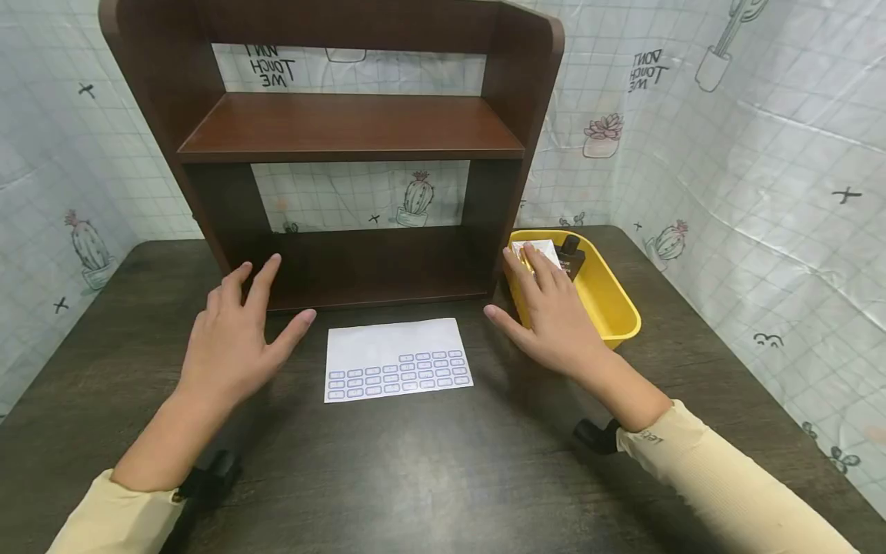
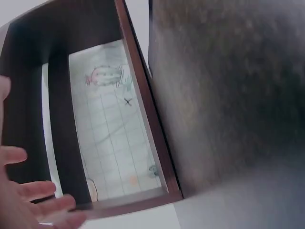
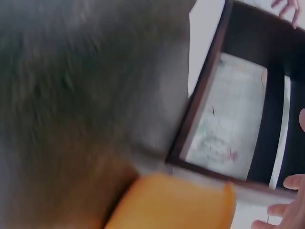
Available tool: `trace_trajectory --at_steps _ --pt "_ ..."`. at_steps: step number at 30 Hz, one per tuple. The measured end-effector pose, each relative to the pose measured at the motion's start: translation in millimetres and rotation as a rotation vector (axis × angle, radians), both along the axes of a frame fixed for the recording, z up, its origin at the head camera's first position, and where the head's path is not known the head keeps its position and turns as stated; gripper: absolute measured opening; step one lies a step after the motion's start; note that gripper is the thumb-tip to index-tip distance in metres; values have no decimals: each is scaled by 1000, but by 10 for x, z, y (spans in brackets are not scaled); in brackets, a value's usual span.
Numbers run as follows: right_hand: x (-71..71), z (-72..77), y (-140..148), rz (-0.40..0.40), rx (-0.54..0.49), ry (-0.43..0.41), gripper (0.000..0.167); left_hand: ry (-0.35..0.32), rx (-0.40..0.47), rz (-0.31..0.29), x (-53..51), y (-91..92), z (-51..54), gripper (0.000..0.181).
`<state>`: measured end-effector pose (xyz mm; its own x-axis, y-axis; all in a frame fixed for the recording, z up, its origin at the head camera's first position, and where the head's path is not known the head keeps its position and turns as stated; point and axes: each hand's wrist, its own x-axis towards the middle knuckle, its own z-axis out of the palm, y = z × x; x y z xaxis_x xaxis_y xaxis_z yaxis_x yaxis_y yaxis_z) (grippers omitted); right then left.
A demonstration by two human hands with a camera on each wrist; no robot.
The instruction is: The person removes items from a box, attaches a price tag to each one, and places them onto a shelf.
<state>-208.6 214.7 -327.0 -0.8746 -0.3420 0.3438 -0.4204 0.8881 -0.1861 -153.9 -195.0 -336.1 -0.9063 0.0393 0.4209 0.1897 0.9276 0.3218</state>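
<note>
My left hand (image 1: 231, 335), fingers spread and holding nothing, hovers by the lower left front of a dark brown shelf unit (image 1: 353, 129). On the other side, my right hand (image 1: 554, 315) is spread over the near left part of a yellow basket (image 1: 612, 312). In that basket lie a white box with gold marks (image 1: 543, 250) and a black bottle (image 1: 571, 250), both partly hidden by the right fingers; whether they touch the box I cannot tell. Between the hands, a white sheet (image 1: 391, 346) printed with rows of small blue-edged labels lies flat on the table.
The dark table (image 1: 415, 477) runs up to a wall covering (image 1: 782, 200) with grid and cactus prints, behind and at both sides. The shelf unit's middle board (image 1: 353, 127) juts over its lower compartment. Black straps (image 1: 598, 437) sit at both wrists.
</note>
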Motion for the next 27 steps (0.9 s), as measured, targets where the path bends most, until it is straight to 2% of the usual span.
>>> trace_trajectory --at_steps 3,6,11,15,18,22,27 --pt "-83 72 106 25 -106 -49 79 99 71 27 -25 -67 9 79" --pt "-184 130 229 16 -191 -125 73 171 142 56 -52 -157 17 71" --pt "-405 173 446 -35 -261 -290 72 225 271 91 -126 -315 50 64" --pt "-549 176 600 -112 -287 -500 79 217 405 146 -225 -403 70 61" --pt "-607 161 681 -176 -272 -627 80 189 488 182 -320 -465 65 61" --pt "-650 128 755 -217 -273 -708 76 146 529 178 -454 -530 49 63" --pt "-678 92 802 -256 -283 -748 72 118 530 165 -579 -517 39 54"
